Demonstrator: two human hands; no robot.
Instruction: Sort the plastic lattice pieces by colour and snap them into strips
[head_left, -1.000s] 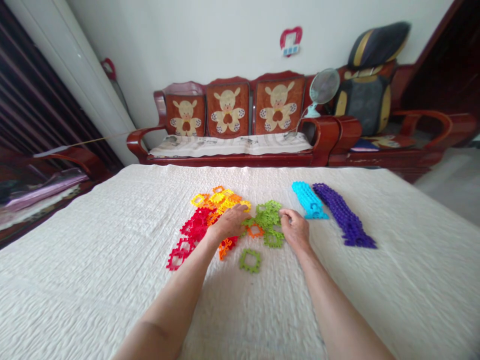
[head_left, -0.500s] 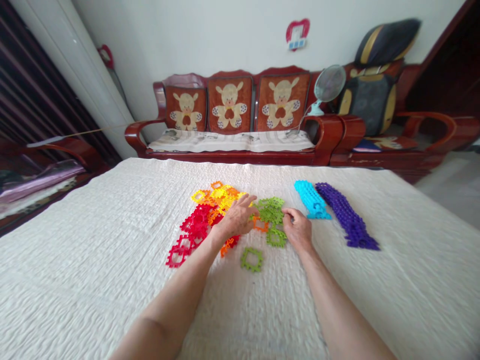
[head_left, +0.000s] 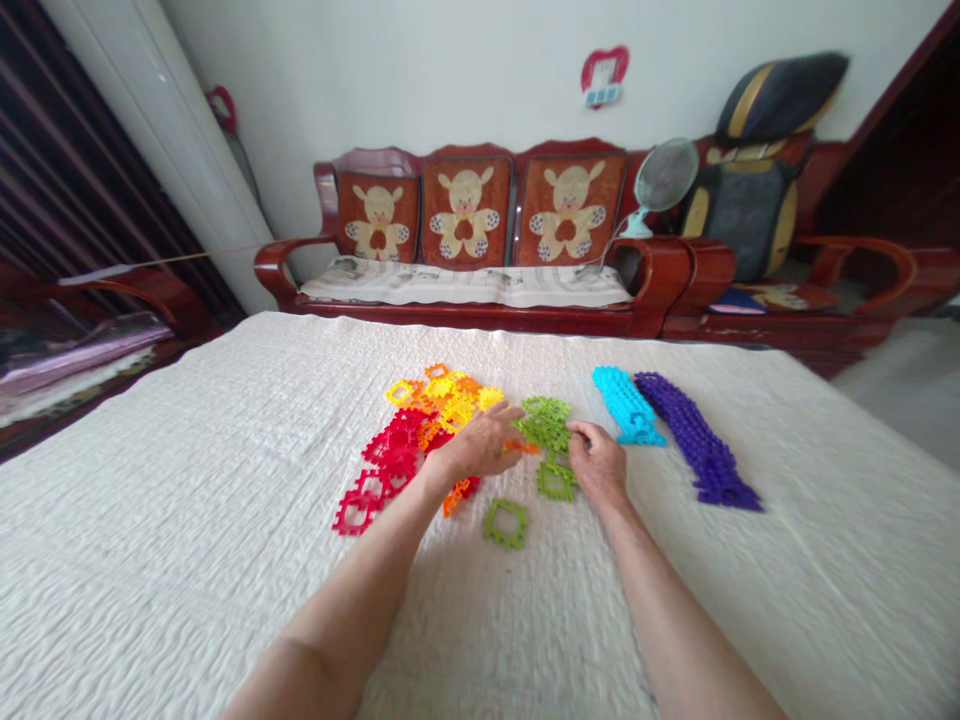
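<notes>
My left hand [head_left: 487, 440] is over the inner edge of the red and yellow heap, its fingers closed on an orange square frame piece [head_left: 525, 449] that tilts up edge-on. Beside it lies a pile of green notched frame pieces [head_left: 545, 422]. At that pile's right edge rests my right hand [head_left: 600, 460], fingers curled in; what they hold, if anything, is hidden. One loose green frame piece [head_left: 505, 524] lies nearer me, between my forearms. Red frame pieces [head_left: 394, 450] and yellow ones [head_left: 450, 395] are heaped to the left, partly behind my left hand.
Right of my right hand lie a light-blue row [head_left: 626, 408] and a longer purple row [head_left: 694, 440] of overlapping pieces. All rest on a quilted white cover [head_left: 187, 520]. Beyond its far edge stands a wooden sofa [head_left: 465, 312] with bear cushions and a small fan [head_left: 666, 175].
My left hand has come down a little and taken hold of the orange piece, which lay flat before and now tilts. My right hand stays by the green pile. The view shifts slightly.
</notes>
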